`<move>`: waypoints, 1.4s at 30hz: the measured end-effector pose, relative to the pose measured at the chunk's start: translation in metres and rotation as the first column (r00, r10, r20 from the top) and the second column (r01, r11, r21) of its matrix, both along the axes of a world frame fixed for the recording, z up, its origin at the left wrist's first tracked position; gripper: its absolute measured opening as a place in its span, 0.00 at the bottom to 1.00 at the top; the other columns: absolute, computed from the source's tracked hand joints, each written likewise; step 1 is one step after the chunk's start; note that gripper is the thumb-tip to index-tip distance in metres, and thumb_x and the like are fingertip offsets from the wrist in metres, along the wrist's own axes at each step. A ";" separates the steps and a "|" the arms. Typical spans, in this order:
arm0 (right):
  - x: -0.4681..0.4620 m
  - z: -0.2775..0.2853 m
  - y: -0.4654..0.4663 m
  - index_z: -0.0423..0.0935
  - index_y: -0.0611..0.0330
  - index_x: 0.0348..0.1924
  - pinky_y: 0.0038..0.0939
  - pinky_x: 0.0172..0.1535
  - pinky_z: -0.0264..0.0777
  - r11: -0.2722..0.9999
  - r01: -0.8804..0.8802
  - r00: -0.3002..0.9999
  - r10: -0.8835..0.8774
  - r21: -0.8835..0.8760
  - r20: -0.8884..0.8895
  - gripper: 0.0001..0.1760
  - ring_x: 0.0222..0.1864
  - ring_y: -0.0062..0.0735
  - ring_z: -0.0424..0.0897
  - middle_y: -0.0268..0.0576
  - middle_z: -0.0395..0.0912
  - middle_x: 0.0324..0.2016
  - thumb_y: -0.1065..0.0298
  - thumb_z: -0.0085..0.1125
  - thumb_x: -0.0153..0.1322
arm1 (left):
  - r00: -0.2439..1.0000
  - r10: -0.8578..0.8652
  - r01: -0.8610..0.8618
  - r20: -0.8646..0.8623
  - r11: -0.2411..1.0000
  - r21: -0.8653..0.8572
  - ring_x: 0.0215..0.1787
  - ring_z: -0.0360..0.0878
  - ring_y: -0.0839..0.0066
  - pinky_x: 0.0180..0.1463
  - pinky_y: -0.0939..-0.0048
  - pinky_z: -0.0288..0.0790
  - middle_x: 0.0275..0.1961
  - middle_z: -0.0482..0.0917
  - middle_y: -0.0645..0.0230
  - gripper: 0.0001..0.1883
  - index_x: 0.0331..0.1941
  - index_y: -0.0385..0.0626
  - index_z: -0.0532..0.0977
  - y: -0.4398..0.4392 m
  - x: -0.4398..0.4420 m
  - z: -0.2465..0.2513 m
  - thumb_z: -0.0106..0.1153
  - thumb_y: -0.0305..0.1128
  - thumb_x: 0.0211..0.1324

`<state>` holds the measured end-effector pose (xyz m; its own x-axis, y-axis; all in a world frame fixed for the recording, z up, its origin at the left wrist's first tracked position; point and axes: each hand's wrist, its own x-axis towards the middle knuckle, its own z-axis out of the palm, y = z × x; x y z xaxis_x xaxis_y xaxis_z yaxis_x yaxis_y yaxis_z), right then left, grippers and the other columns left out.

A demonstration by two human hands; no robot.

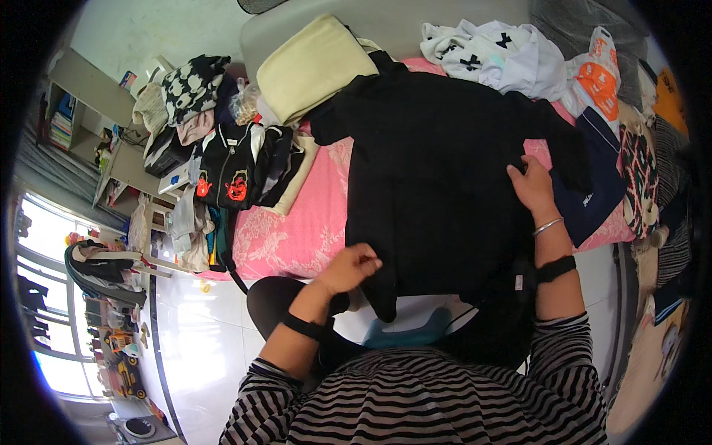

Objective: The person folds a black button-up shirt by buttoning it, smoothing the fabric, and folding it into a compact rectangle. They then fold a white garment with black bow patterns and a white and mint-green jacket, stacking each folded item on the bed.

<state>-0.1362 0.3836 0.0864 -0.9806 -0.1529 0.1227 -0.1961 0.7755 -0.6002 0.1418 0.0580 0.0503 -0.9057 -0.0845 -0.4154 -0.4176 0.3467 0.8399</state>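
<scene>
A black long-sleeved top lies spread over the pink bed cover, its hem towards me. One of its sleeves stretches out to the right, while a sleeve end hangs below the hem at the left. My left hand is at the lower left edge of the top with its fingers curled; whether cloth is pinched between them cannot be made out. Over the right edge, beneath the outstretched sleeve, my right hand has its thumb and fingers apart, with nothing visible between them.
Folded cream cloth lies behind the top. A black zip jacket tops garments at left. White clothing, a plastic bag and a navy garment lie to the right. A teal stool shows below.
</scene>
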 end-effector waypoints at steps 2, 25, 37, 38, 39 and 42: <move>0.002 -0.001 -0.012 0.73 0.67 0.56 0.40 0.53 0.74 0.998 -0.045 0.956 0.055 0.039 -0.287 0.26 0.48 0.52 0.80 0.58 0.80 0.44 0.60 0.63 0.69 | 0.992 0.119 -0.118 -0.050 0.992 0.039 0.33 0.77 0.78 0.39 0.74 0.73 0.30 0.79 0.69 0.10 0.40 0.40 0.76 -0.024 -0.013 0.010 0.63 0.33 0.62; -0.150 -0.028 -0.437 0.81 0.64 0.42 0.43 0.46 0.73 0.822 -0.514 0.858 0.489 -0.244 -0.157 0.23 0.41 0.57 0.81 0.59 0.82 0.35 0.49 0.57 0.72 | 0.918 0.346 -0.387 -0.196 0.891 -0.239 0.38 0.81 0.45 0.41 0.56 0.73 0.35 0.81 0.40 0.18 0.47 0.35 0.76 -0.066 -0.080 -0.026 0.60 0.40 0.63; -0.165 -0.088 -0.436 0.79 0.64 0.46 0.41 0.50 0.72 0.803 -0.568 0.822 0.540 -0.180 -0.182 0.22 0.46 0.59 0.79 0.59 0.81 0.41 0.52 0.51 0.77 | 0.895 0.372 -0.428 -0.247 0.871 -0.241 0.40 0.80 0.40 0.43 0.50 0.74 0.36 0.80 0.36 0.20 0.50 0.32 0.73 -0.069 -0.083 -0.039 0.58 0.38 0.64; -0.169 -0.082 -0.433 0.79 0.64 0.46 0.41 0.50 0.72 0.788 -0.586 0.810 0.565 -0.189 -0.155 0.22 0.46 0.59 0.79 0.59 0.81 0.41 0.52 0.51 0.77 | 0.887 0.359 -0.434 -0.291 0.863 -0.257 0.38 0.80 0.39 0.42 0.48 0.73 0.33 0.79 0.36 0.20 0.47 0.30 0.73 -0.070 -0.085 -0.039 0.57 0.39 0.64; -0.171 -0.077 -0.426 0.79 0.64 0.47 0.40 0.50 0.73 0.773 -0.610 0.791 0.581 -0.173 -0.194 0.22 0.46 0.57 0.80 0.58 0.81 0.41 0.52 0.52 0.77 | 0.897 0.359 -0.420 -0.258 0.874 -0.243 0.39 0.80 0.38 0.43 0.48 0.73 0.35 0.79 0.35 0.21 0.49 0.30 0.73 -0.070 -0.087 -0.039 0.57 0.39 0.64; -0.162 -0.064 -0.381 0.79 0.63 0.49 0.37 0.49 0.75 0.781 -0.601 0.790 0.548 -0.169 -0.276 0.20 0.44 0.46 0.83 0.53 0.83 0.41 0.54 0.56 0.75 | 0.906 0.357 -0.406 -0.229 0.886 -0.224 0.43 0.79 0.38 0.47 0.49 0.73 0.39 0.80 0.34 0.24 0.54 0.29 0.71 -0.070 -0.086 -0.039 0.57 0.39 0.64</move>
<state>-0.2981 0.0029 0.0228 -0.6675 -0.6199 0.4126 -0.6946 0.3184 -0.6451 0.0557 -0.0123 0.0116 -0.8372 -0.5207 -0.1670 -0.4152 0.4066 0.8138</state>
